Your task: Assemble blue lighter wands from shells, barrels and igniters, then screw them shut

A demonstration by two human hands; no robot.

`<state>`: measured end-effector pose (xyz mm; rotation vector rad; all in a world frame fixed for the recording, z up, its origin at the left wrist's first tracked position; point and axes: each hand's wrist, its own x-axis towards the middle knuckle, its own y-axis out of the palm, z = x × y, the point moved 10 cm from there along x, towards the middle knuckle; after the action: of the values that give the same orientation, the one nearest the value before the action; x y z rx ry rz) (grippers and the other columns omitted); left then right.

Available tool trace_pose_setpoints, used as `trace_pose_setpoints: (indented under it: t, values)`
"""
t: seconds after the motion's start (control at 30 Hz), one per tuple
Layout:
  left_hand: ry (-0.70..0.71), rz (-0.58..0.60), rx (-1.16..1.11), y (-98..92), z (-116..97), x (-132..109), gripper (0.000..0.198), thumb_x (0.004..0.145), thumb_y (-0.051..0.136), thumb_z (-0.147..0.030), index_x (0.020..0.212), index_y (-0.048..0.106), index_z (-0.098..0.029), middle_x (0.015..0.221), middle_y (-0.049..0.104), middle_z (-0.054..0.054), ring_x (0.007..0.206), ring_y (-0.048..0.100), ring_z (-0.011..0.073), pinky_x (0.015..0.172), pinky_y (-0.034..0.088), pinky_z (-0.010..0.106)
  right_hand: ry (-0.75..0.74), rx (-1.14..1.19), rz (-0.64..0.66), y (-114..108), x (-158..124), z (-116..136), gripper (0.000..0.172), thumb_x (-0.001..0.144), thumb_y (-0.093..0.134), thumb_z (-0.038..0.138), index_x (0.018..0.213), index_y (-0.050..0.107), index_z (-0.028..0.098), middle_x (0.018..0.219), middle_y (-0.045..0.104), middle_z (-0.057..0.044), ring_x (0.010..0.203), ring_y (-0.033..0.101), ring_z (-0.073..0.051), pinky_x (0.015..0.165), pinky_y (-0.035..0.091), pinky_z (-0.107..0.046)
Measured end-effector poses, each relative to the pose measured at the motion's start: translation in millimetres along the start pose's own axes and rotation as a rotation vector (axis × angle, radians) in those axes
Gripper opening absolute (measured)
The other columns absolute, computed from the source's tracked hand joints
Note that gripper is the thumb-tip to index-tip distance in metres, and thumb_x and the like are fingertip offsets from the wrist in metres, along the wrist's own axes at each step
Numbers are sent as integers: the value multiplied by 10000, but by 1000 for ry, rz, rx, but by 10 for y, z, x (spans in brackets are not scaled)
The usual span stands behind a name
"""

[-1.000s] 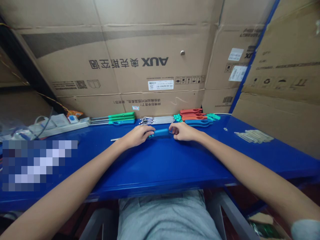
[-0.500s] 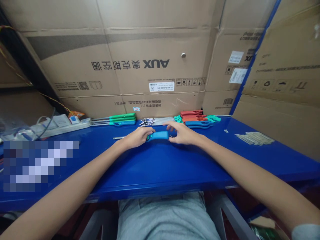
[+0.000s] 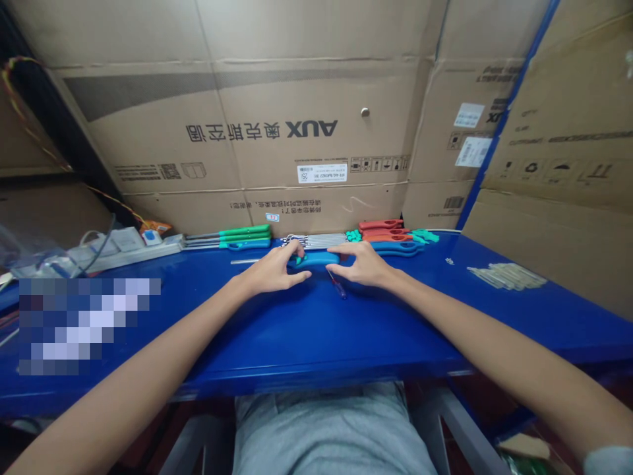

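Blue table [image 3: 316, 330], cardboard AUX carton [image 3: 306, 99] standing behind it as backdrop. Power strip [image 3: 126, 252] at far left, with cables.

Blue lighter [image 3: 314, 258], long-nozzle type by the look of it, lies flat at far middle of the table, held between both hands, metal tube [image 3: 244, 261] pointing left. Left hand [image 3: 271, 269] curled over its left end, fingers wrapped to the far side. Right hand [image 3: 359, 264] on its right end, fingers loosely spread, thumb and fingertips pressing the body.

Small screwdriver [image 3: 337, 285] lies just near of the right hand, apart from it. Along the far edge, left to right: green lighters [image 3: 244, 232], bundle of metal rods [image 3: 316, 240], red lighters [image 3: 386, 231], more blue lighters [image 3: 395, 247] just beyond the right hand. Clear pieces [image 3: 507, 276] in a pile at right.
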<state>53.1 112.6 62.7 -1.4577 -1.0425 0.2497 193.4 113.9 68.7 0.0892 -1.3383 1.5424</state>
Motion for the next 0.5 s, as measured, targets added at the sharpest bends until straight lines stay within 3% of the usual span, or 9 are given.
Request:
trace_pose_setpoints:
  t: [0.17, 0.33, 0.5]
  values:
    - [132, -97, 63, -99, 0, 12, 208, 851, 588, -372, 796, 483, -201, 930, 647, 50, 873, 613, 214, 752, 456, 321, 28, -6, -37, -58, 9, -58, 324, 748, 727, 286, 1049, 748, 167, 977, 759, -86, 852, 701, -226, 813, 546, -376]
    - [154, -106, 83, -90, 36, 9, 221, 848, 616, -375, 764, 525, -192, 951, 664, 61, 916, 626, 228, 790, 473, 337, 30, -15, -17, -16, 10, -87, 360, 754, 730, 293, 1082, 729, 145, 953, 754, -94, 837, 686, -218, 805, 540, -382]
    - [153, -108, 127, -113, 69, 17, 178, 894, 547, -339, 803, 562, -186, 942, 645, 85, 884, 598, 229, 770, 489, 357, 14, 25, 1, 28, 12, -123, 472, 753, 748, 315, 1192, 658, 169, 1115, 706, -106, 889, 656, -210, 805, 532, -382]
